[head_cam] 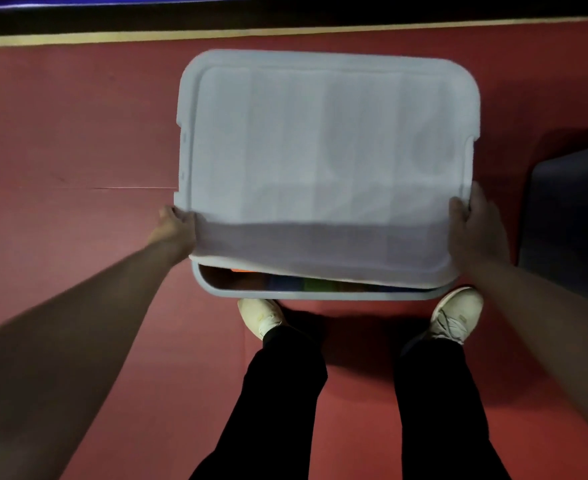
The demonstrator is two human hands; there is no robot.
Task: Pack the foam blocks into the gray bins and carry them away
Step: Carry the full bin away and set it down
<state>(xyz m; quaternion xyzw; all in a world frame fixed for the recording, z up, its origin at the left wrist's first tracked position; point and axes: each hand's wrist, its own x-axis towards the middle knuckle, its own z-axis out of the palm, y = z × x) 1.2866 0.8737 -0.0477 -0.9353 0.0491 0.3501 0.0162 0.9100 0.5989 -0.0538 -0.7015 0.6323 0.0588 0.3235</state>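
A large pale gray lid [323, 161] lies over a gray bin [320, 294] on the red floor, shifted away from me so the bin's near rim shows. Through that gap I see coloured foam blocks [306, 282]: orange, blue and green. My left hand [175, 228] grips the lid's near-left corner. My right hand [476, 226] grips its near-right corner. The rest of the bin is hidden under the lid.
A second dark gray bin [569, 220] stands at the right edge. My two feet in white shoes [261, 317] stand just in front of the bin. A gold strip and a dark wall [285, 15] run along the far side of the red floor.
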